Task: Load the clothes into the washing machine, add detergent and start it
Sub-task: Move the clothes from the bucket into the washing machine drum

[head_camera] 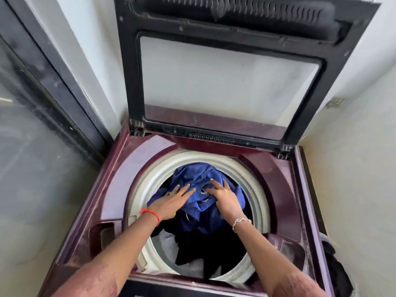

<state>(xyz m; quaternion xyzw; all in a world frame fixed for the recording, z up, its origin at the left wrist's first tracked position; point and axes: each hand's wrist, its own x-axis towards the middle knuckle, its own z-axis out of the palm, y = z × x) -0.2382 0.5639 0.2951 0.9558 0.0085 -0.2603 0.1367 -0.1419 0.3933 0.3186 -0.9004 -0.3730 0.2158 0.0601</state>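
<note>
Loading step is going on. Dark clothes (203, 249) are lying low in the drum (145, 183), nearest. Left hand (171, 203) and right hand (225, 199) are pressing flat, fingers spread, on the blue garment (192, 173) bulging at the drum mouth. Lid (231, 82) is standing open behind. Next, likely: pushing it deeper, then finding detergent, none showing here.

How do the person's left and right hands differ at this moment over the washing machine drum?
The left hand lies flat on the blue garment with its fingers straight and close together; the right hand has its fingers spread wider on it. The left hand wears a red thread at the wrist, the right hand a silver chain bracelet. Both press on the same blue garment, atop darker clothes in the drum.
</note>
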